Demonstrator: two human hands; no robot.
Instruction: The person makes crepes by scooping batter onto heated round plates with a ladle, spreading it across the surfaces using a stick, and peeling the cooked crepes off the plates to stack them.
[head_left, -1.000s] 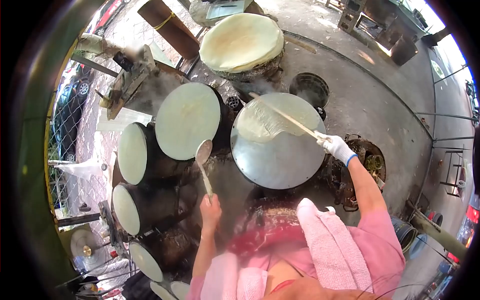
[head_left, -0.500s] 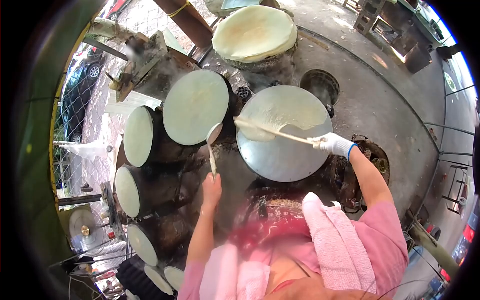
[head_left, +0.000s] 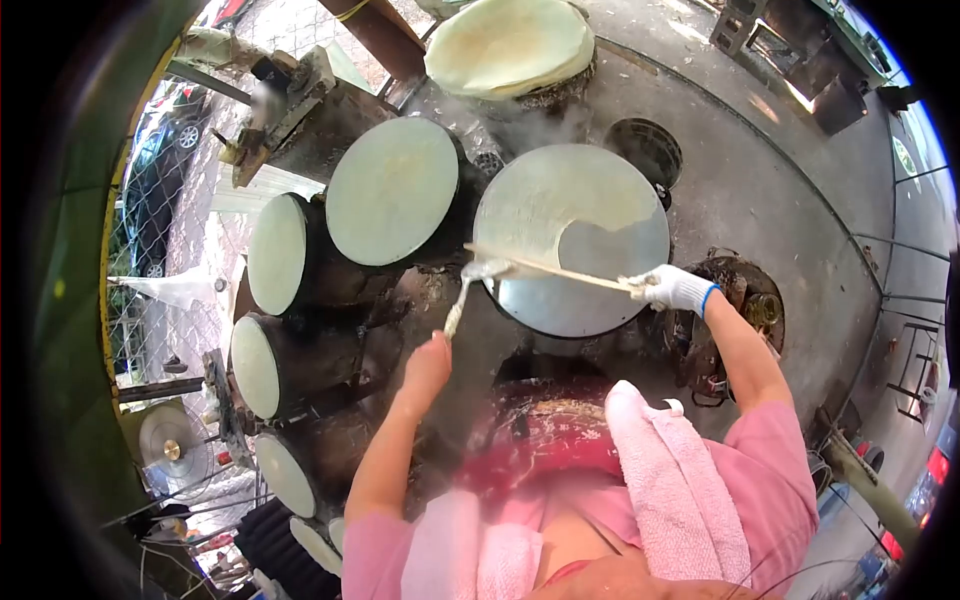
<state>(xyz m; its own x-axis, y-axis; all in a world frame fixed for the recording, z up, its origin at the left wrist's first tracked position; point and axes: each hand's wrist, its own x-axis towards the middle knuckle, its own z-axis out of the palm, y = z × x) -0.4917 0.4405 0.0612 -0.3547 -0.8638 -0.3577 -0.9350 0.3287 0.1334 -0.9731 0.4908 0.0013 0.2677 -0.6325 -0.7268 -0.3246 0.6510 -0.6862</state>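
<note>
My right hand (head_left: 668,287), in a white glove with a blue cuff, grips a thin wooden stick (head_left: 560,272) that lies across the front part of a round metal griddle (head_left: 615,260). Pale batter (head_left: 530,205) coats much of the griddle, with a bare metal patch at the right and front. My bare left hand (head_left: 430,362) is closed round the wrapped handle of a ladle (head_left: 484,270). The ladle's bowl is at the griddle's left front edge, close beneath the stick's far end; whether they touch I cannot tell.
Left of the griddle stands another large round griddle covered by a pale sheet (head_left: 393,190), with several smaller ones curving toward me. Behind is a stack of pale round sheets (head_left: 510,48). A dark bucket (head_left: 645,150) stands behind right, a rusty stove (head_left: 740,300) at the right.
The stick has swept round the left side toward the front, and batter now covers more of the griddle's left. My left hand has brought the ladle rightward to the griddle's edge.
</note>
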